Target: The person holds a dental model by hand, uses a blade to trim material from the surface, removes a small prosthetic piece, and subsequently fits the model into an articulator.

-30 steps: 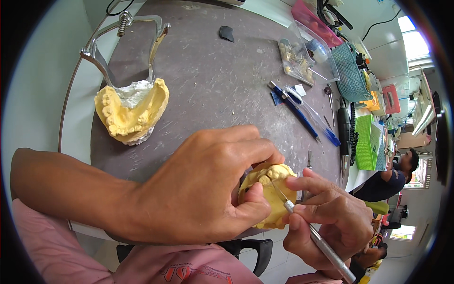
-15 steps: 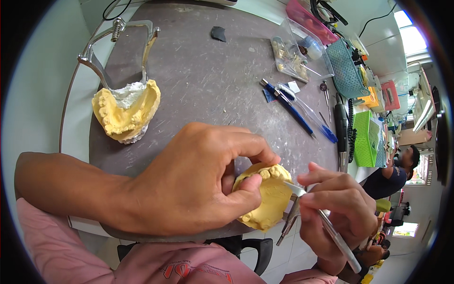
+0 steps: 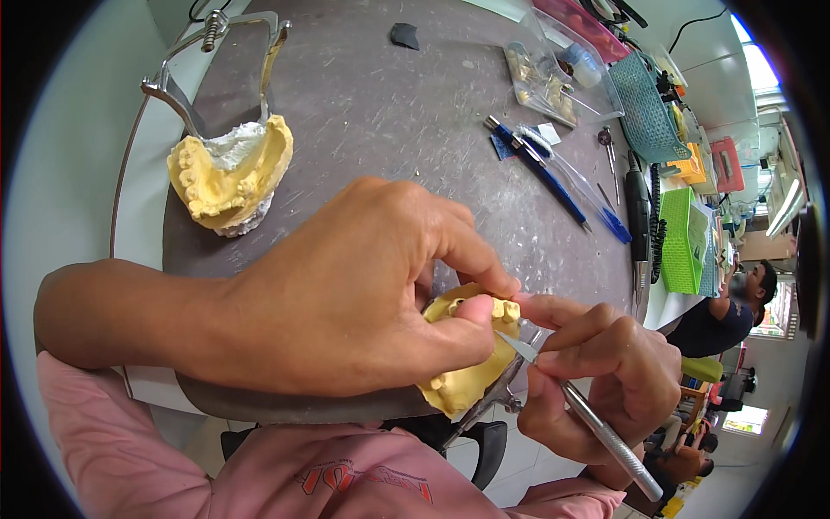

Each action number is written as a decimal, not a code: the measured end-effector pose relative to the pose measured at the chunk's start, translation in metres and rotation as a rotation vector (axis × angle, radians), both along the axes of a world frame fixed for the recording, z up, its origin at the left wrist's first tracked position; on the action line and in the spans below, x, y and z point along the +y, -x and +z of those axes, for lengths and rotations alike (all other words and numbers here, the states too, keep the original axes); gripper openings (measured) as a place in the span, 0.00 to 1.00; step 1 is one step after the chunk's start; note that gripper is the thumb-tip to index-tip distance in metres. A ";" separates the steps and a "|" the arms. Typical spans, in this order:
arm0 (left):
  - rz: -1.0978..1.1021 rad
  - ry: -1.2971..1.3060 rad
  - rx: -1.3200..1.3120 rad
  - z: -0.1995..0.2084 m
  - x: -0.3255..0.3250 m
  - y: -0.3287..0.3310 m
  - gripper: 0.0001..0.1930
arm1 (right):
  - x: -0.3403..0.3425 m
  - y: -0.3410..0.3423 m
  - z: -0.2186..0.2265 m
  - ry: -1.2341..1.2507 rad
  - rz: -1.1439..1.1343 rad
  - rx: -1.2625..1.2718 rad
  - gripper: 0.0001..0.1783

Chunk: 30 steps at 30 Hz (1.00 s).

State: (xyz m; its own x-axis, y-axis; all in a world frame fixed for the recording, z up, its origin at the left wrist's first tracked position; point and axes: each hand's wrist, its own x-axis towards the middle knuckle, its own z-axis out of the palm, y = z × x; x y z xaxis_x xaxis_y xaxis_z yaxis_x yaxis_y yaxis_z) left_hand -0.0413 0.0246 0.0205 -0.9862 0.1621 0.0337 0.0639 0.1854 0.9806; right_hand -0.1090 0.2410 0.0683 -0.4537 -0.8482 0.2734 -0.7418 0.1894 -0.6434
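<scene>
Over the last second the yellow dental cast [image 3: 471,363] has been turned in the left hand [image 3: 346,294]: first it sat with its toothed ridge up, then showed its smooth curved face at lower centre, and now the teeth line its upper right edge under the thumb and forefinger. The left fingers [image 3: 484,268] have closed lower over it. The right hand [image 3: 605,381] has risen toward the cast, and the blade tip of its metal knife [image 3: 596,424], which a moment ago pointed below the cast, now touches the toothed edge at centre right. The whole view has shifted slightly, so the second cast [image 3: 229,177] on the counter [image 3: 389,130] sits a little lower in the upper left.
</scene>
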 end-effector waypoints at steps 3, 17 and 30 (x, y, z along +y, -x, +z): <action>0.022 0.016 0.019 -0.002 -0.001 -0.003 0.15 | -0.003 0.000 -0.004 -0.008 -0.019 0.034 0.09; 0.046 0.026 0.051 -0.005 -0.001 -0.002 0.15 | -0.003 0.000 -0.003 -0.045 -0.039 0.056 0.10; 0.031 0.048 0.074 -0.004 -0.001 0.000 0.15 | -0.007 0.002 0.010 -0.153 -0.057 0.041 0.11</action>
State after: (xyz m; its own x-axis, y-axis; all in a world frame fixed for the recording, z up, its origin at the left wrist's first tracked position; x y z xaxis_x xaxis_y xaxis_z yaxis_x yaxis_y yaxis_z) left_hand -0.0410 0.0232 0.0166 -0.9858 0.1349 0.1001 0.1299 0.2346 0.9634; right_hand -0.1111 0.2339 0.0782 -0.4935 -0.8545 0.1621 -0.7518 0.3254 -0.5735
